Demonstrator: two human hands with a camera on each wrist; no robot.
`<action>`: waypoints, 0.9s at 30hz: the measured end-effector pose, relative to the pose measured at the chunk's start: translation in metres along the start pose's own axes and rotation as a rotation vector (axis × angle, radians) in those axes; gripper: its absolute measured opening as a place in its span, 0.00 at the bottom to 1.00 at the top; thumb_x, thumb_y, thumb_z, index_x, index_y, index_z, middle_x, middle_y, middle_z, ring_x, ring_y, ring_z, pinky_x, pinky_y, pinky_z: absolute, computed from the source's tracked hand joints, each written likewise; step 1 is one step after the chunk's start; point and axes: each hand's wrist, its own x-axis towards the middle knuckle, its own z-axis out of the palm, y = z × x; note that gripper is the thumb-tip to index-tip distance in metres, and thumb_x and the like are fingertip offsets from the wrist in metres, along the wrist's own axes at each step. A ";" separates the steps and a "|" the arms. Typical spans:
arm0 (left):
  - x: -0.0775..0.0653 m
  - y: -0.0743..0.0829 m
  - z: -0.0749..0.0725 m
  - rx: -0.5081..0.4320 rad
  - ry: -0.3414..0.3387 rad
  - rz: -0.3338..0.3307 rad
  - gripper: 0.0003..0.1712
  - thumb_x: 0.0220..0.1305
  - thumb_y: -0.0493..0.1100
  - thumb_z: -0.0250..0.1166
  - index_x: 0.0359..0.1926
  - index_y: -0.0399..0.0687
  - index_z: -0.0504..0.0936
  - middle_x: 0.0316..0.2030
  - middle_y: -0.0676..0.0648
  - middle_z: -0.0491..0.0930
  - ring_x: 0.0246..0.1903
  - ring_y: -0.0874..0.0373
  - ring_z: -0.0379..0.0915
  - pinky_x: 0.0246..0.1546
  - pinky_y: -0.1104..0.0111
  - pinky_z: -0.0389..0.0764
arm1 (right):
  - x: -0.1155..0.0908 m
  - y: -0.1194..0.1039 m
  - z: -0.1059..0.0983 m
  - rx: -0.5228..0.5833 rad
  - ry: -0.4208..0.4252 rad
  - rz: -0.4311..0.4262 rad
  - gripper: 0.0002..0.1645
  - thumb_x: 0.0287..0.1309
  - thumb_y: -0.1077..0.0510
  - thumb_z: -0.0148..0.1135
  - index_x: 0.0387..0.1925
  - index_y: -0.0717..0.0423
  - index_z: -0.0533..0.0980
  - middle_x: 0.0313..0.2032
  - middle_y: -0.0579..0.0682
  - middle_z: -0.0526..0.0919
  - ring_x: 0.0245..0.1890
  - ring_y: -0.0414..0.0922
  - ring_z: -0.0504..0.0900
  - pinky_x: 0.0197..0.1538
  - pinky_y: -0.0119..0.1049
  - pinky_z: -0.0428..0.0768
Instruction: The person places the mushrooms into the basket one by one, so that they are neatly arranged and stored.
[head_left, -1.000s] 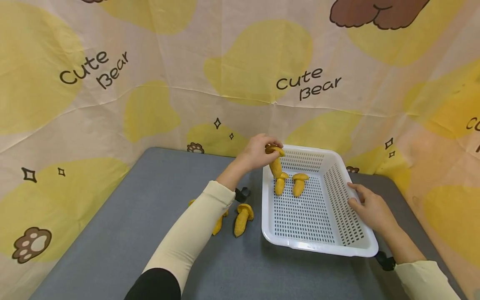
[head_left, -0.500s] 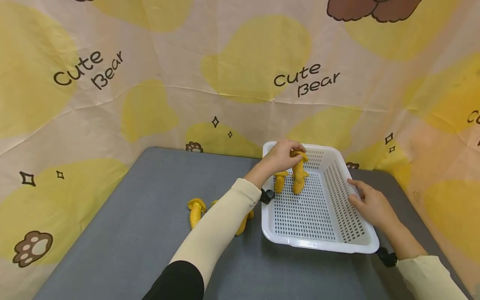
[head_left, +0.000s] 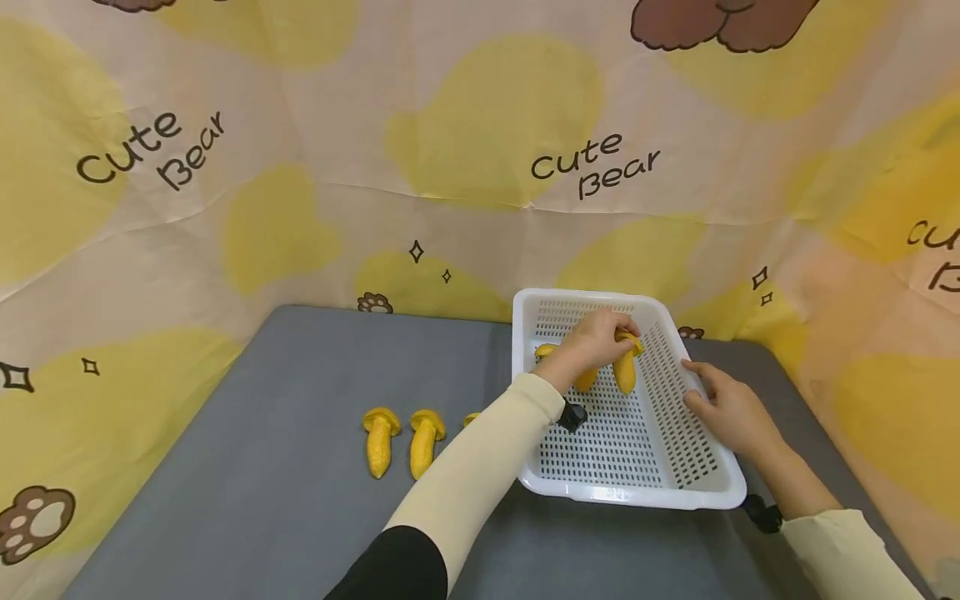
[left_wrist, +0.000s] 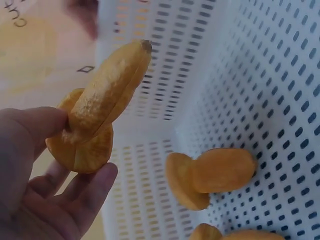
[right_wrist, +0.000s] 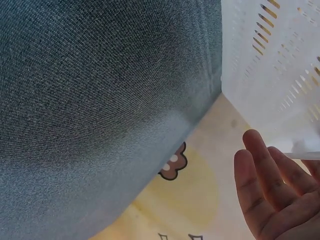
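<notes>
i get my widest look from the head view, set back and facing forward and down: patterned cloth [head_left: 480, 117] at twelve o'clock, white basket [head_left: 622, 494] at four. my left wrist view sits close by the left hand [head_left: 596, 337], facing into the basket; it shares that inside and the held mushroom [left_wrist: 110, 87] with the head view. my right wrist view (tilted, table [right_wrist: 100, 100] at ten o'clock) looks from just outside the basket, with the right hand [right_wrist: 277, 197] at four, which the head view shares.

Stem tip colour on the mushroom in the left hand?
Greyish brown tip on the mushroom; clearest in the left wrist view.
</notes>
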 end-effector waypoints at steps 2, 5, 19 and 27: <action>0.002 -0.003 0.006 0.018 -0.003 -0.017 0.12 0.68 0.43 0.59 0.50 0.55 0.84 0.46 0.56 0.82 0.44 0.66 0.74 0.40 0.80 0.73 | 0.001 0.000 0.004 0.005 -0.006 0.002 0.34 0.67 0.54 0.49 0.71 0.62 0.57 0.40 0.67 0.80 0.19 0.41 0.82 0.22 0.35 0.81; 0.004 -0.007 0.012 0.042 0.000 -0.028 0.13 0.67 0.44 0.60 0.50 0.55 0.84 0.46 0.57 0.82 0.44 0.66 0.75 0.42 0.80 0.74 | 0.001 -0.001 0.007 0.009 0.001 -0.007 0.33 0.67 0.55 0.49 0.70 0.62 0.58 0.39 0.67 0.81 0.19 0.41 0.82 0.21 0.35 0.80; 0.020 -0.022 0.031 0.022 -0.076 0.049 0.13 0.65 0.40 0.62 0.50 0.52 0.84 0.45 0.55 0.83 0.43 0.66 0.76 0.40 0.81 0.73 | 0.000 0.000 0.004 -0.001 0.011 -0.005 0.33 0.67 0.55 0.49 0.70 0.62 0.58 0.39 0.68 0.81 0.19 0.41 0.82 0.20 0.34 0.79; 0.031 -0.029 0.030 0.074 -0.102 0.061 0.12 0.64 0.40 0.63 0.48 0.54 0.84 0.45 0.56 0.82 0.41 0.66 0.74 0.40 0.82 0.72 | 0.002 -0.001 0.002 0.000 0.018 0.000 0.33 0.66 0.55 0.49 0.70 0.63 0.58 0.42 0.71 0.80 0.20 0.42 0.83 0.20 0.34 0.80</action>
